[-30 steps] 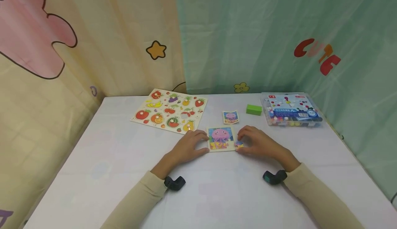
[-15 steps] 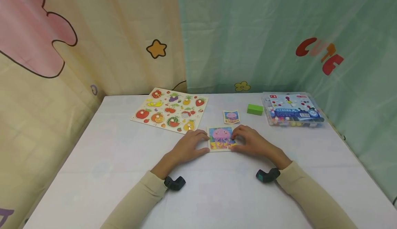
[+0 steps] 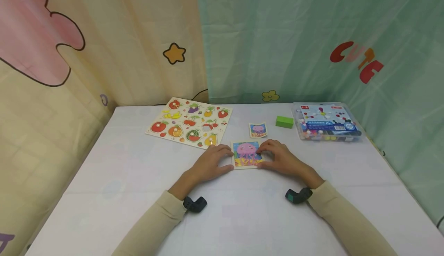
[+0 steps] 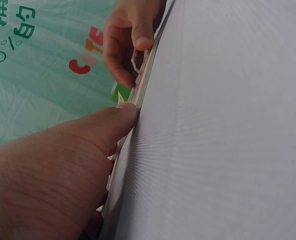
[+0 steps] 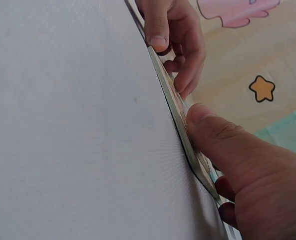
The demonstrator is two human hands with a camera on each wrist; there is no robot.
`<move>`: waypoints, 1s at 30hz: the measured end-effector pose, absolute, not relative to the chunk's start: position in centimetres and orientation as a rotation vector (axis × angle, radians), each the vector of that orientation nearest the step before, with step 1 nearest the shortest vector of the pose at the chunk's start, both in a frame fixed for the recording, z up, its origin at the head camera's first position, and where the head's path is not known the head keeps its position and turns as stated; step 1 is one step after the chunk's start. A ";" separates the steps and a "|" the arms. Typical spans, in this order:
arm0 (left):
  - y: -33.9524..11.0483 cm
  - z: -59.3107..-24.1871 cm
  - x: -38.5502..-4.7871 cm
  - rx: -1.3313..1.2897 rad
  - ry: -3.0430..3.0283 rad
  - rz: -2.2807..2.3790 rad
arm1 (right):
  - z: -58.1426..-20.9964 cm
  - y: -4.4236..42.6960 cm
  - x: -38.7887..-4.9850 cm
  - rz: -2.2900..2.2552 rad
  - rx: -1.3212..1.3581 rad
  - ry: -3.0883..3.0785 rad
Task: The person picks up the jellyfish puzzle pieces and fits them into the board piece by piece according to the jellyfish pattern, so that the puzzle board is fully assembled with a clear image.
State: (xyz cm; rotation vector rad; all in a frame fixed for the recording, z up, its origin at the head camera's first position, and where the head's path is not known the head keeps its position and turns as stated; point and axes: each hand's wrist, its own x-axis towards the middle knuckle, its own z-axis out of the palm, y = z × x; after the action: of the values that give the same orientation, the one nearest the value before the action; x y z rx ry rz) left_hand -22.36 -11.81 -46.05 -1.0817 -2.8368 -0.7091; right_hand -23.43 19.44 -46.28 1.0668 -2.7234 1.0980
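Observation:
A small square jigsaw puzzle [image 3: 246, 154] with a pink jellyfish lies flat on the white table between my hands. My left hand [image 3: 211, 164] holds its left edge, thumb at the near corner and index finger farther up. On the right, my right hand [image 3: 282, 158] pinches a puzzle piece at the board's lower right, which its fingers largely cover. The right wrist view shows that thumb [image 5: 200, 117] on the board's face, close to its pale edge [image 5: 171, 107]. Just behind the puzzle lies a small jellyfish picture card [image 3: 258, 130].
A wooden fruit peg board [image 3: 184, 120] lies at the back left. Behind my right hand sit a green block [image 3: 284, 122] and a clear plastic case [image 3: 326, 122] of colored balls. Printed curtains [image 3: 270, 36] hang along the table's back edge.
My right hand has moved left, bringing the puzzle piece from beside the board onto its lower right part. The left hand has stayed at the left edge.

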 end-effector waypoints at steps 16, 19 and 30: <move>-11.6 -46.0 -22.2 -1.080 -2.838 -0.722 | -46.6 19.3 -23.0 1.089 1.033 -2.751; -11.7 -46.1 -22.2 -1.073 -2.847 -0.726 | -46.7 19.2 -23.0 1.077 1.016 -2.770; -11.7 -46.1 -22.2 -1.062 -2.854 -0.716 | -46.3 18.8 -22.9 1.079 0.957 -2.796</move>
State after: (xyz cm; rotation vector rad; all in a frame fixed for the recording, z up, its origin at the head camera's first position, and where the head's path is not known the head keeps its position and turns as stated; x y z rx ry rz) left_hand -22.22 -11.70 -46.07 -1.0623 -2.8544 -0.7157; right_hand -22.94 18.81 -46.34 0.9565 -2.7958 1.0790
